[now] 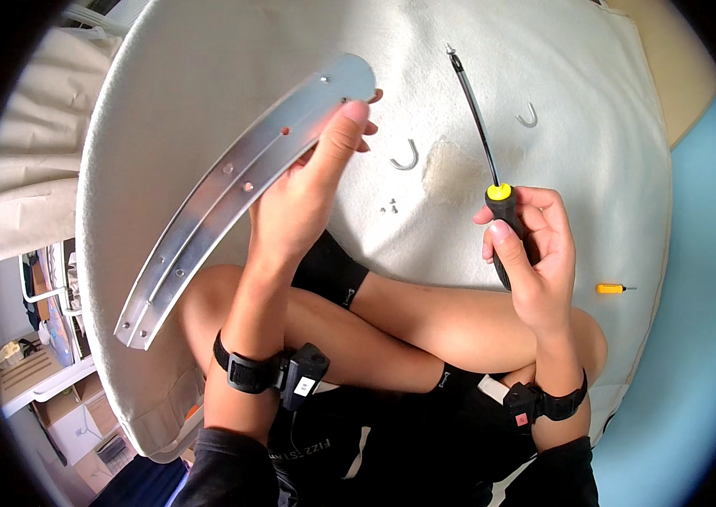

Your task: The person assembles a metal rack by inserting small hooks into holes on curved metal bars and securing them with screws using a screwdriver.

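My left hand (320,165) grips a long silver metal rail (214,190) near its rounded far end, thumb on top and fingers behind. The rail has several holes and a groove along its length, and it slants down to the left. In my right hand (535,245) is a screwdriver (478,122) with a black and yellow handle, held upright with its shaft pointing away from me. A small screw (449,49) appears to sit on its tip. Between the hands, a metal hook (407,157) and several small screws (390,206) lie on the pale cover.
Another metal hook (529,115) lies right of the screwdriver shaft. A small yellow screwdriver (611,289) rests at the right. My crossed legs (442,325) are on the pale cover (375,42). Shelves (54,380) stand beyond its left edge.
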`<state>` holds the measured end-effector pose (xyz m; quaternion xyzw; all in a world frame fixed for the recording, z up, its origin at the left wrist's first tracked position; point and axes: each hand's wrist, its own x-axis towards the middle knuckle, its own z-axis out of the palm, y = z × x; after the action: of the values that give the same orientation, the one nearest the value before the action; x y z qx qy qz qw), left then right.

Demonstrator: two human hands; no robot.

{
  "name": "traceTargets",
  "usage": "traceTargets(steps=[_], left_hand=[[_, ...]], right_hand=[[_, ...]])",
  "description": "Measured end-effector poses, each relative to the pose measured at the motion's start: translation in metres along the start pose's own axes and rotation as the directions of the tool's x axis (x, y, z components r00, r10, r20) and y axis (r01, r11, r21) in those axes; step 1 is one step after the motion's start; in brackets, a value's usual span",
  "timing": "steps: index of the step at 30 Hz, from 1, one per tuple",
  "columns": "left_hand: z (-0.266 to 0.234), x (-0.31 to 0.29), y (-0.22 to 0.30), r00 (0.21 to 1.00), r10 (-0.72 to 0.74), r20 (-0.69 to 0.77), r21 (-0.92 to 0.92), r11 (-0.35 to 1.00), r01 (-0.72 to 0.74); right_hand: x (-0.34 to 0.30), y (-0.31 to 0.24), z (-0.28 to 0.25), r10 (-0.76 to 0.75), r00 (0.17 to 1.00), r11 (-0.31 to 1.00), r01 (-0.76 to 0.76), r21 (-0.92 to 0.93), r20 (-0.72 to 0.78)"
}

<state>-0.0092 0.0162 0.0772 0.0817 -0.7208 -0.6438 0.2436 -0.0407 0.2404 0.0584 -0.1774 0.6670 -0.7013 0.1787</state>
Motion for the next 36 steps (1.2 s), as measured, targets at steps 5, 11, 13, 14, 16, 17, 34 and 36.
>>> traceTargets(steps=[5, 11, 13, 14, 16, 17, 34, 36], left_hand=[[0.001, -0.005, 0.002, 0.986, -0.163, 0.038, 0.154, 0.976, 0.155], [0.006, -0.005, 0.005, 0.989, -0.136, 0.053, 0.076, 0.988, 0.132], [0.006, -0.004, 0.004, 0.995, -0.098, 0.027, 0.018, 0.995, 0.097], [0.007, -0.004, 0.003, 0.997, -0.082, 0.014, 0.002, 0.997, 0.082], [0.009, -0.004, 0.002, 0.999, -0.052, -0.01, -0.036, 0.998, 0.051], [0.009, -0.003, 0.001, 0.999, -0.037, -0.007, -0.027, 0.999, 0.037], [0.004, -0.001, -0.013, 0.992, 0.12, -0.035, 0.007, 0.993, -0.12], [0.007, -0.001, -0.012, 0.992, 0.108, -0.065, -0.01, 0.994, -0.109]], right_hand=[[0.0, -0.001, 0.0, 0.013, 1.0, 1.0, -0.013, 0.01, 0.001], [-0.003, -0.003, -0.003, -0.036, 0.999, 0.997, 0.038, -0.072, 0.025], [-0.002, -0.003, -0.004, -0.046, 0.999, 0.996, 0.048, -0.074, 0.028], [-0.002, -0.003, -0.005, -0.042, 0.999, 0.997, 0.044, -0.071, 0.032], [-0.001, -0.003, -0.006, -0.041, 0.999, 0.996, 0.043, -0.073, 0.03], [-0.001, -0.004, -0.005, -0.044, 0.999, 0.996, 0.046, -0.075, 0.025], [-0.001, -0.007, -0.009, -0.084, 0.996, 0.978, 0.09, -0.186, 0.041], [-0.002, -0.006, -0.01, -0.089, 0.994, 0.967, 0.102, -0.236, 0.063]])
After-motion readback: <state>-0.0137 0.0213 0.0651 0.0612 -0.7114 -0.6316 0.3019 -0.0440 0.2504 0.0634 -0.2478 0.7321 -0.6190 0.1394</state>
